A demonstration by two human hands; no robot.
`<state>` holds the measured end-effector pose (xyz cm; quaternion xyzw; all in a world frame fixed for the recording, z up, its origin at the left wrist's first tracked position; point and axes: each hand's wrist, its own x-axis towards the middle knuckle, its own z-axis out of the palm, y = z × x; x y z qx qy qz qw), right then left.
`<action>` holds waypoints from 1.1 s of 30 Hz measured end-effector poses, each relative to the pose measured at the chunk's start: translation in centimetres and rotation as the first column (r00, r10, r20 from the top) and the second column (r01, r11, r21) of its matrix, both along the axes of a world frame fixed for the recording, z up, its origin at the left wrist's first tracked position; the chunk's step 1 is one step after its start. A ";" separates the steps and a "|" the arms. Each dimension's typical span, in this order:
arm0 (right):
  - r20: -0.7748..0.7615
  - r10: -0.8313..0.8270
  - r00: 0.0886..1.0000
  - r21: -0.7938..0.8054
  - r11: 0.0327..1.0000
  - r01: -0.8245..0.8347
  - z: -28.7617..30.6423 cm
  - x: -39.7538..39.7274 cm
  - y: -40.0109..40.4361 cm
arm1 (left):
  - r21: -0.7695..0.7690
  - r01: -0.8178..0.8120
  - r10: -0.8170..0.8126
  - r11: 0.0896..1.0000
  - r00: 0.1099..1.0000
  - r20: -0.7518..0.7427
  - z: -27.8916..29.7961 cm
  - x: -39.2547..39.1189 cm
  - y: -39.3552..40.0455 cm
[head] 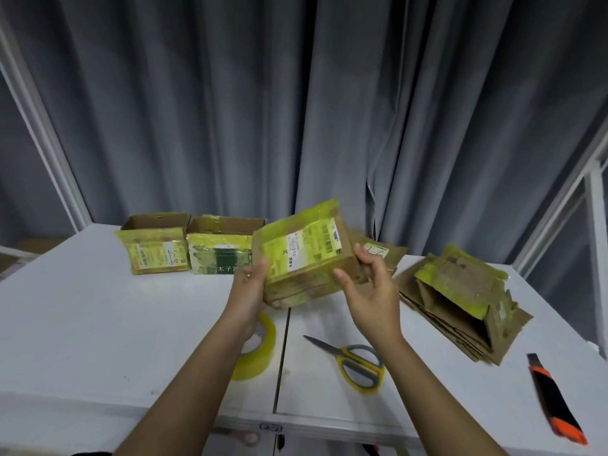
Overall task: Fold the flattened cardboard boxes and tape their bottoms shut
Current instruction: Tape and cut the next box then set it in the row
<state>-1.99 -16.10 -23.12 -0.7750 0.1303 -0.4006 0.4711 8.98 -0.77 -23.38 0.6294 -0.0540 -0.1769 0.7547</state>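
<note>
While both hands hold it above a white table (98,324), a box (306,255) tilts in mid-air. Left hand (250,287) grips its left edge; right hand (371,291) curls round its right corner. Tape (260,350) and scissors (355,360) lie below, flat boxes (460,301) right, two folded boxes (190,245) behind.

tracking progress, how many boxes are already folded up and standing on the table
2: the left box and the box beside it, side by side at the table's far edge.
</note>
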 end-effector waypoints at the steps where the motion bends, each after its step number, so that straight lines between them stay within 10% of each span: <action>1: -0.021 0.056 0.998 0.061 0.997 -0.055 0.3 -0.1 0.3 | 0.010 -0.026 0.026 1.000 0.999 0.020 -0.5 0.5 0.1; 12: -0.204 0.250 0.947 0.503 0.856 -0.118 -1.8 3.2 -4.3 | 0.052 0.066 -0.083 0.996 0.860 0.503 -2.7 2.5 -0.7; 16: -0.194 0.058 0.979 0.360 0.933 0.016 -4.2 4.2 -5.6 | 0.262 0.050 -0.175 0.964 0.860 0.479 -3.7 5.0 -2.5; 23: -0.206 -0.077 0.976 0.183 0.976 0.116 -4.8 9.3 -8.5 | 0.590 -0.393 -0.217 0.706 0.672 0.708 -6.0 13.2 -4.2; 28: -0.198 -0.061 0.978 0.247 0.963 0.110 -6.5 14.1 -10.4 | 0.816 -0.534 -0.476 0.220 0.672 0.568 -6.9 19.2 -3.7; 33: -0.118 -0.061 0.991 0.319 0.943 0.096 -8.6 15.5 -10.2 | 0.650 -0.700 -0.489 0.295 0.474 0.732 -7.7 20.5 -2.7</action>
